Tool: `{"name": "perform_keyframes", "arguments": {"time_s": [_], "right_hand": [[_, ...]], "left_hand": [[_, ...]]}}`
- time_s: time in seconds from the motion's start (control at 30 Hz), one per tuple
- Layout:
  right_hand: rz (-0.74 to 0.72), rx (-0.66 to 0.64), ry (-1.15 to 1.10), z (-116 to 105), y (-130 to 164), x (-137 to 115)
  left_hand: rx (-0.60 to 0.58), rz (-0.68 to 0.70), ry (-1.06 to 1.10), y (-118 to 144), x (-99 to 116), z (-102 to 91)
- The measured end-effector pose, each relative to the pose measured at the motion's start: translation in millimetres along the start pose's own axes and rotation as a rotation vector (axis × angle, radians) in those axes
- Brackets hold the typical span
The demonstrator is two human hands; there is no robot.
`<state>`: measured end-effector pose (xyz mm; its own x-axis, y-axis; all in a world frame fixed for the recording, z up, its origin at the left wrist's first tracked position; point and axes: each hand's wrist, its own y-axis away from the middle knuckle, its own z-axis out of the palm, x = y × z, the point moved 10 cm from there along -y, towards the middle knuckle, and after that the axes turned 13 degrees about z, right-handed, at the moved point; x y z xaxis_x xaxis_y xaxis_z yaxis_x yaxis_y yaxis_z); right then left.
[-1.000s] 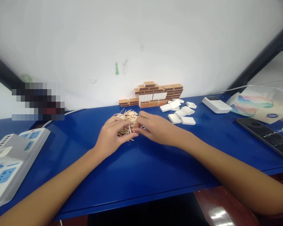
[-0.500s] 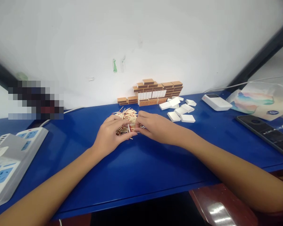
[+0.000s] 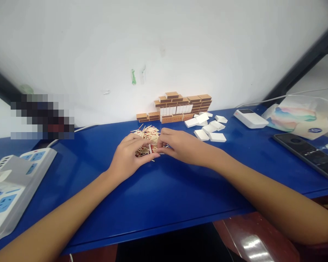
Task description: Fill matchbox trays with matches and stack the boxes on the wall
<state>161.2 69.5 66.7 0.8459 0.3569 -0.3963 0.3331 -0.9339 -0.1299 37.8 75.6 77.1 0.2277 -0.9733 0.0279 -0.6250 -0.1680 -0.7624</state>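
Note:
A small white matchbox tray (image 3: 150, 148) is held at its left end between the thumb and fingers of my left hand (image 3: 125, 154). Red match heads show just inside its edge; most of the tray is hidden by my fingers. My right hand (image 3: 177, 145) is closed at the tray's right side, its thumb and fingertips pinched on matches that are largely covered. Behind and beneath both hands spreads a loose pile of matches (image 3: 147, 131) on the blue table (image 3: 153, 203).
Brown matchboxes (image 3: 177, 118) are stacked against the wall, with several white trays standing among them. More white trays (image 3: 217, 137) lie to the right. A white device (image 3: 250, 118), a phone (image 3: 303, 154) and a tissue pack (image 3: 292, 116) are further right; a power strip (image 3: 13, 182) is left.
Both hands stay nearly in place. My right fingertips have shifted slightly at the tray, and the tray has tilted a little.

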Motion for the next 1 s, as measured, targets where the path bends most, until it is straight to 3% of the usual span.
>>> {"name": "perform_keyframes", "arguments": {"time_s": [0.5,1.0], "right_hand": [[0.059,-0.040,0.070,0.9,-0.7,4.5],[-0.016,0.074,0.169,-9.8,-2.0,-0.4]], "left_hand": [[-0.002,-0.031,0.000,0.8,-2.7,0.8],[0.034,-0.103,0.063,1.8,-10.2,-3.2]]}}
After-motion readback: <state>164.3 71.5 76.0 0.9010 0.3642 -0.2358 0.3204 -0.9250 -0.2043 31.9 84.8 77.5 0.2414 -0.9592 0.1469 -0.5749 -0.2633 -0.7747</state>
